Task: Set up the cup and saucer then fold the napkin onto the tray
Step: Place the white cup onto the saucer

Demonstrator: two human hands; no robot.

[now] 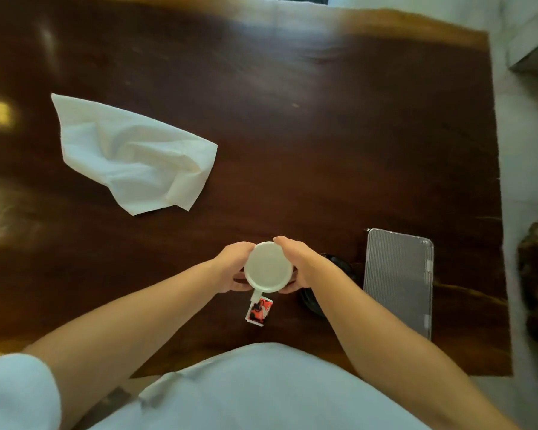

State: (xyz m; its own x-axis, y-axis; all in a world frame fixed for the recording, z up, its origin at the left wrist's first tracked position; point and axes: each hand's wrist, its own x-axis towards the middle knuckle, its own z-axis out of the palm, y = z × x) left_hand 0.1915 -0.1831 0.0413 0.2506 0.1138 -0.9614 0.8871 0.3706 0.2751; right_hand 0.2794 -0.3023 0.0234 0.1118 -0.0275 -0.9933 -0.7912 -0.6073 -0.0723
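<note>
While the napkin (131,153) lies crumpled, left hand (232,268) and right hand (297,265) each curl round the cup (268,266).

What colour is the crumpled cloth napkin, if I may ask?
White crumpled cloth napkin, head view.

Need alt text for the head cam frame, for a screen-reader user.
Seen from above, the left hand and right hand grip a white cup over a dark wooden table, near a small red and white packet. A crumpled white napkin lies to the left; a clear ribbed tray sits right, beside a dark dish partly hidden by the right forearm.
</note>
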